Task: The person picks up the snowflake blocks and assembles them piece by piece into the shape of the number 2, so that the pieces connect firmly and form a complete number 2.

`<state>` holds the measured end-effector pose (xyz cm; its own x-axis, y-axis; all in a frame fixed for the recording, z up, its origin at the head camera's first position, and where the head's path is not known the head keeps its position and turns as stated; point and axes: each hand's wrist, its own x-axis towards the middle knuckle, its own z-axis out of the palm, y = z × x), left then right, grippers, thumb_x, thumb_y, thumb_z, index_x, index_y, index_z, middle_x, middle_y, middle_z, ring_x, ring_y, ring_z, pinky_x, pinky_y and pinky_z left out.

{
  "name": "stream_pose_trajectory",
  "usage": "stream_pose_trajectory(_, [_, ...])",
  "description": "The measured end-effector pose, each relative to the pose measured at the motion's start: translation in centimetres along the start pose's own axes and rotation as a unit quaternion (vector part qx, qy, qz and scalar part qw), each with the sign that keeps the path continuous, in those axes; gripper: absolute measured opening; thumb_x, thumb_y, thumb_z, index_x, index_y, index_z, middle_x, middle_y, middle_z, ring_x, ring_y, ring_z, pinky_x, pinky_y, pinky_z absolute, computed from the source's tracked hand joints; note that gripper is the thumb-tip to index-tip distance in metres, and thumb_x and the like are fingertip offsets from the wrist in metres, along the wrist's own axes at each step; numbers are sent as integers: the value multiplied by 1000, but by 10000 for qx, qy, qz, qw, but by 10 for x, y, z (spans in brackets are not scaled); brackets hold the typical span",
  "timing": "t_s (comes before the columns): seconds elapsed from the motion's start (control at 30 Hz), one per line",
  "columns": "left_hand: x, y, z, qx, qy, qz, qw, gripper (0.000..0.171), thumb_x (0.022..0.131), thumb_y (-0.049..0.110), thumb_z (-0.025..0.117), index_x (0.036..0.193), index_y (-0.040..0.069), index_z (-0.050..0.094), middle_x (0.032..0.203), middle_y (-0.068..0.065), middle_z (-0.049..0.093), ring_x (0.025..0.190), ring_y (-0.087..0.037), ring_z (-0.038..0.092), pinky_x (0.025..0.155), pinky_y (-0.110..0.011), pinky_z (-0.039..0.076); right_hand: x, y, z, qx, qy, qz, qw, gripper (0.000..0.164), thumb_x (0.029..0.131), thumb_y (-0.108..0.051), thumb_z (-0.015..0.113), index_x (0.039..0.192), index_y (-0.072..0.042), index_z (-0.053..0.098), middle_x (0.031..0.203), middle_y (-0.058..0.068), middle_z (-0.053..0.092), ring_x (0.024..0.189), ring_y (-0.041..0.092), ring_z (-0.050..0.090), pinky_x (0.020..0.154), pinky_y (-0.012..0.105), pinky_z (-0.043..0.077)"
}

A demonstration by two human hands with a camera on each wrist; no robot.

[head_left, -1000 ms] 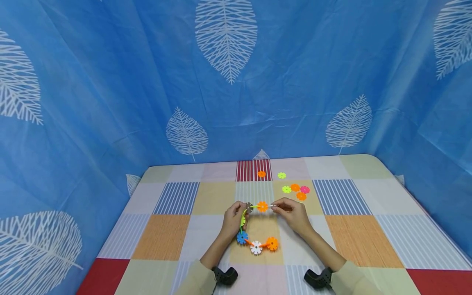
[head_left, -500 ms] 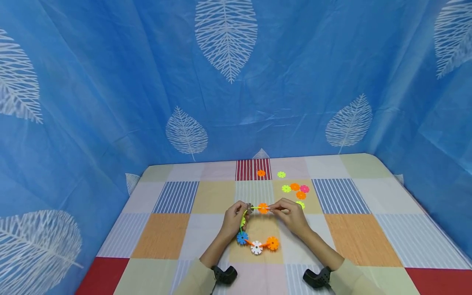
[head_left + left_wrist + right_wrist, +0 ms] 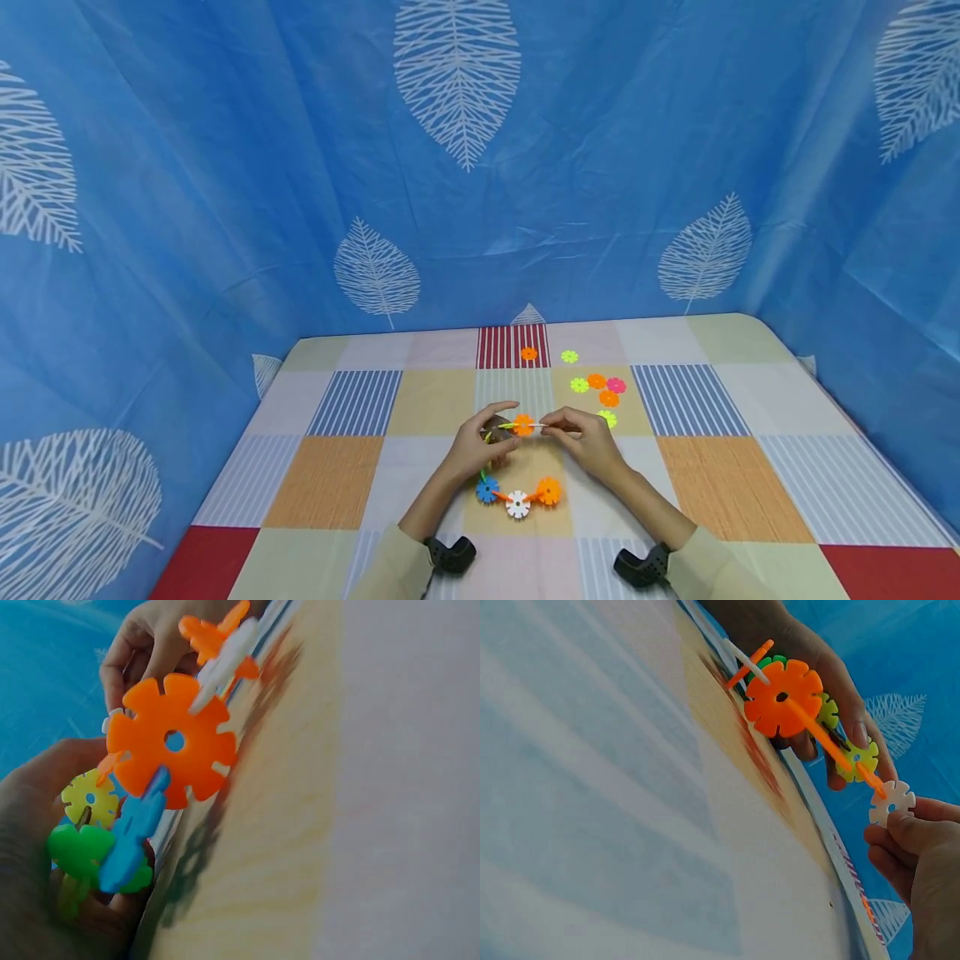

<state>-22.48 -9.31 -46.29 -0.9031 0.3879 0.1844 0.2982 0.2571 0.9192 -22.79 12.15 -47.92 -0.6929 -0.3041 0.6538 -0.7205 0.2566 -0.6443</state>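
Your left hand [image 3: 474, 446] cups a chain of toy discs [image 3: 487, 489], thumb and forefinger spread apart. The chain curves between your hands; your right hand [image 3: 590, 444] pinches its white disc [image 3: 901, 799]. Loose discs [image 3: 596, 381] lie beyond.

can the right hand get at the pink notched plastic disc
Probably not without letting go: the right hand pinches a white notched plastic disc, though the pink disc lies in the open.
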Motion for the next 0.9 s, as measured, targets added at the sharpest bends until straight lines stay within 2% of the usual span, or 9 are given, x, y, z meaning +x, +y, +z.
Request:
stream_pose_trajectory(0.1, [2, -4, -2, -44, -239, -49, 9997, 48, 84, 9, 68, 128, 4, 52, 90, -18, 61, 67, -26, 58, 58, -25, 47, 3, 11, 1, -151, -85, -248, 9995, 18, 72, 12, 70, 86, 1, 67, 82, 13, 66, 69, 22, 63, 60, 32, 53])
stream_pose_trajectory(0.2, [6, -17, 0, -150, -332, -166, 9992, 45, 85, 10, 67, 127, 5, 54, 75, -17, 57, 50, -21, 50, 47, -23, 43, 10, 31, -2, -310, -56, -311, 9990, 19, 73, 6, 73, 89, -4, 68, 82, 7, 66, 67, 14, 58, 57, 29, 51])
stream_pose_trajectory(0.27, [8, -26, 1, -186, -305, -282, 9990, 44, 85, 12, 67, 126, 7, 55, 69, -13, 54, 44, -18, 46, 43, -22, 41, 21, 44, -7, -445, 81, -127, 9989, 17, 76, 0, 72, 92, -7, 70, 85, 3, 66, 69, 10, 56, 58, 26, 49])
stream_pose_trajectory(0.37, [10, -36, 1, -170, -163, -385, 9990, 43, 84, 18, 69, 125, 12, 57, 69, -6, 52, 42, -14, 45, 42, -23, 42, 46, 61, -13, -855, 305, 380, 9951, 14, 83, -9, 68, 97, -8, 71, 86, 0, 67, 73, 12, 55, 62, 26, 48])
stream_pose_trajectory(0.47, [10, -40, 0, -121, -29, -394, 9991, 41, 83, 21, 69, 123, 16, 59, 71, -4, 52, 42, -13, 45, 41, -24, 42, 75, 76, -15, -1427, 165, 920, 9853, 20, 87, -16, 65, 104, -6, 69, 92, 4, 67, 82, 20, 56, 69, 33, 48])
stream_pose_trajectory(0.6, [9, -41, 1, -95, 58, -412, 9991, 39, 83, 24, 69, 121, 20, 61, 73, -2, 54, 42, -11, 45, 41, -23, 42, 105, 89, -13, -2060, -709, 1587, 9630, 32, 88, -15, 63, 116, -1, 62, 113, 16, 60, 102, 33, 51, 85, 46, 43])
stream_pose_trajectory(0.7, [8, -41, 2, -173, 80, -452, 9988, 38, 84, 21, 69, 120, 18, 61, 71, -2, 54, 42, -11, 44, 41, -22, 41, 119, 97, -12, -2531, -1483, 1980, 9353, 39, 89, -16, 62, 124, -1, 57, 126, 19, 52, 115, 37, 44, 96, 48, 36])
stream_pose_trajectory(0.83, [5, -30, 2, -316, 77, -433, 9985, 35, 85, 13, 67, 120, 11, 61, 69, -10, 54, 41, -14, 42, 40, -21, 38, 126, 108, -8, -3053, -2151, 2100, 9036, 42, 92, -22, 59, 130, -5, 53, 132, 21, 47, 120, 39, 40, 97, 49, 35])
stream_pose_trajectory(0.9, [3, -21, 0, -338, 76, -425, 9985, 34, 85, 10, 67, 119, 8, 61, 75, -12, 57, 41, -14, 41, 40, -22, 38, 126, 111, -5, -3256, -2324, 1998, 8945, 42, 93, -25, 57, 130, -7, 52, 130, 23, 47, 116, 40, 42, 93, 50, 39])
